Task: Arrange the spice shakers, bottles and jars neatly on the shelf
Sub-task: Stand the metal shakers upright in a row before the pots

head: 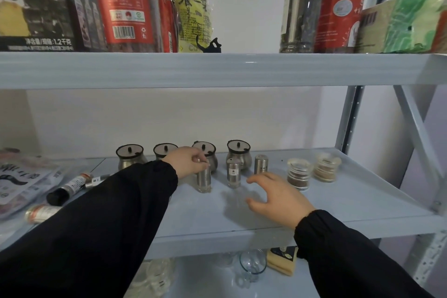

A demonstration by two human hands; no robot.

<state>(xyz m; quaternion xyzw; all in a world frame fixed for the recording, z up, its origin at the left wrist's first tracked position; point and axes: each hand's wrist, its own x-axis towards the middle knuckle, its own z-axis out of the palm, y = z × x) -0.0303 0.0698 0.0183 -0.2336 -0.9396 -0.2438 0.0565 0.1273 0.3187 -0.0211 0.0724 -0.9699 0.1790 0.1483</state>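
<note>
- Step: left hand (187,161) grips a steel shaker (204,180) by its top, setting it mid-shelf (362,201), front row, left of two others.
- Right hand (275,195) spread, empty, nr front edge.
- Next, prob.: let go, fetch bottles (69,187) lying at left end.

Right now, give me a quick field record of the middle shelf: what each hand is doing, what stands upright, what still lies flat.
left hand: fingers closed on the top of a steel shaker, upright on the shelf
right hand: open, empty, above the shelf
back row: four lidded steel pots
upright shakers: two more
glass jars: two, at right
lying flat: dark bottle and another shaker, at left
</note>
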